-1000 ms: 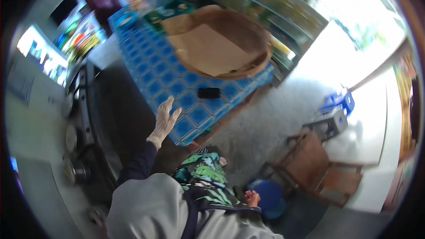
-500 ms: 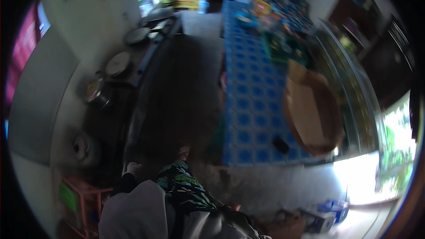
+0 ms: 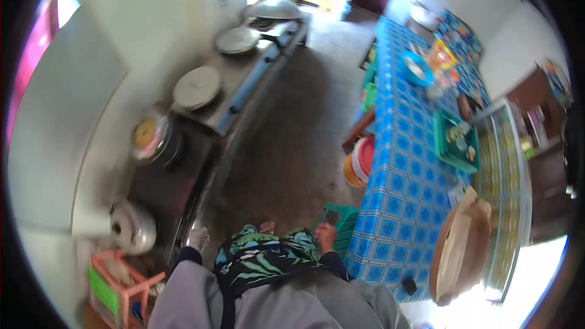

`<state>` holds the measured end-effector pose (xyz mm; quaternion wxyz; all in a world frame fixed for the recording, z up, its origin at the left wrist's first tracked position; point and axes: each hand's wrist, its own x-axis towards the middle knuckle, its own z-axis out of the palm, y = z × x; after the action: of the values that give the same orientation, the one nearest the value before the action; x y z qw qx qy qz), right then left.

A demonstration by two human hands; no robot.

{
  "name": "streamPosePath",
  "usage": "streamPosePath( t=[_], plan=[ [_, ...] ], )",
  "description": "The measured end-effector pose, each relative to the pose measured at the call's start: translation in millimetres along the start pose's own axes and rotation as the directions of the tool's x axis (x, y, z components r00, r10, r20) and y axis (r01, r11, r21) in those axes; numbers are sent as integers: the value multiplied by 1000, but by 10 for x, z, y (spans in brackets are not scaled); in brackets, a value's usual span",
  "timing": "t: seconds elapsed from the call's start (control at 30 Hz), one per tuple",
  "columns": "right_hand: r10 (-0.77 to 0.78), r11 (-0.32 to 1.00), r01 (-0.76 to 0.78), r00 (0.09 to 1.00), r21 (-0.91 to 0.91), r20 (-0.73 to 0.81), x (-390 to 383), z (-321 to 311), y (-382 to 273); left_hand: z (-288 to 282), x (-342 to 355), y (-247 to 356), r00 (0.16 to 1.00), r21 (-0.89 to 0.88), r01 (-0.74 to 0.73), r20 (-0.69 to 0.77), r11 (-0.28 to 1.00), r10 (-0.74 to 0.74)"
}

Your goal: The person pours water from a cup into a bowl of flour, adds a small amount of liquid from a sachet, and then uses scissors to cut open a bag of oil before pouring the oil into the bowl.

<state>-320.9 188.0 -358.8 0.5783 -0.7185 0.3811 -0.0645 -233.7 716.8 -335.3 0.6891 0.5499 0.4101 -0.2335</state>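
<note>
Beside the dark counter's front edge hangs my left hand [image 3: 198, 239], low and pale; its fingers are too washed out to read. My right hand [image 3: 326, 236] is at my side by the green plastic stool [image 3: 344, 222], its fingers curled in with nothing visible in them. Both arms hang beside the dark leaf-patterned cloth [image 3: 268, 256] over my legs. To my left are a steel pot [image 3: 131, 228] and a pot with something yellow on top [image 3: 149, 135]. On the right stands the table with a blue checked cover [image 3: 390, 219].
A stove [image 3: 244, 94] with lidded pans runs along the left wall. An orange rack [image 3: 125, 286] stands at the lower left. The table bears a brown tray [image 3: 445, 256], a green basket [image 3: 448, 158] and a blue basin [image 3: 417, 68]. A red-lidded bucket [image 3: 361, 161] sits beneath its edge.
My view has swung rightward and down, so the stove and table sit differently in the picture. My right hand, the bucket and more of the green stool have come into sight.
</note>
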Motion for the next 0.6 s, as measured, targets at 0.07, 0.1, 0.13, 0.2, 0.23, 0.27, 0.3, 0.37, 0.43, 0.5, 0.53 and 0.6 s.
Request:
streamPosePath(
  t=[0.07,0.1,0.13,0.2,0.23,0.27,0.3,0.37,0.43,0.5,0.53,0.6],
  plan=[
    [-7,953,14,1000,-304,23,477,80,-673,233,297,130,929,31,-136,352,990,117],
    [90,971,-83,996,-224,22,597,255,-1138,136,457,290,870,-45,-36,490,998,54],
    [173,974,-168,985,-153,20,737,348,-1483,240,611,346,805,192,-352,561,916,192],
    [-99,985,82,988,-149,-116,1272,288,-1350,873,972,566,727,320,-512,655,797,204],
    [-378,918,346,911,-192,-163,1541,287,-1310,1136,1118,737,752,286,-372,651,883,106],
    [-377,921,346,908,-181,-182,1726,366,-1448,1292,1253,941,779,244,-224,627,944,23],
    [-141,990,143,985,8,-100,1851,425,-1634,1447,1333,1139,779,248,-230,627,941,25],
    [209,974,-210,978,82,22,2158,293,-1877,1865,1359,1456,940,269,41,317,962,-129],
    [346,921,-353,936,165,70,2542,290,-2115,2240,1592,1835,965,156,-7,258,988,-34],
    [540,804,-558,830,207,142,2968,169,-2175,2720,1677,2216,945,-56,41,327,998,-20],
    [558,793,-573,820,209,129,3148,133,-2172,3043,1623,2391,944,-40,60,328,997,-44],
    [553,820,-565,822,86,135,3612,55,-2214,3859,1446,2864,974,127,-57,224,990,27]
  ],
)
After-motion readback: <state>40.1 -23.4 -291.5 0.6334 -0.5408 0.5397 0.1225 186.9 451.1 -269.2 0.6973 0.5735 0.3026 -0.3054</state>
